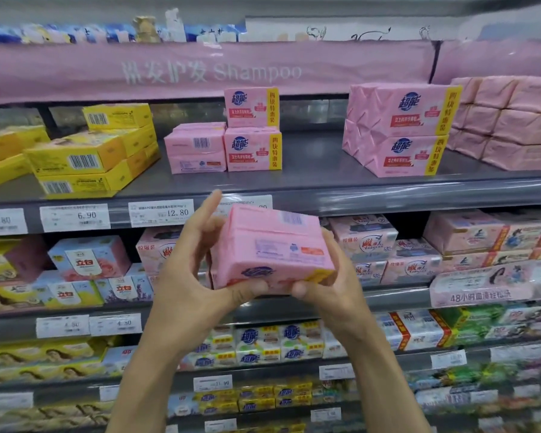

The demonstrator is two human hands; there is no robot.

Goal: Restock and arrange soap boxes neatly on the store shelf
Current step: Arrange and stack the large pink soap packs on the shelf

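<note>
Now, shelf [310, 182]: the grey top deck has bare stretches between its stacks. I judge the gap beside the middle group to be where my pack should go.
Right pink stack [400, 129]: two big bundles sit one on the other, angled, not square to the edge. If I swing wide to the right I could knock them further askew.
Yellow boxes [85, 151]: they are piled crookedly at the left, one overhanging the lip. They stand well apart from my hands, so the risk is low unless I reach across.
Middle pink stack [225, 145]: its right column is two high with the logo forward, and its left column is lower with the barcode forward. Sliding my pack in hard could tip that upper box backward.
Soap pack [272, 248]: it is in the air below the shelf lip, tilted, with its barcode side up. Set down as it is, it would show the wrong face.
Left hand [194, 270]: the thumb pinches the pack's lower front edge and the fingers reach up behind its left side.
Right hand [331, 285]: it cups the lower right corner, thumb pressed on the front. Both holds sit low on slick wrap, so the top could roll away from me as I lift.
Price tag [161, 213]: it sits just above my left fingertips, and I could snag it going up.
</note>
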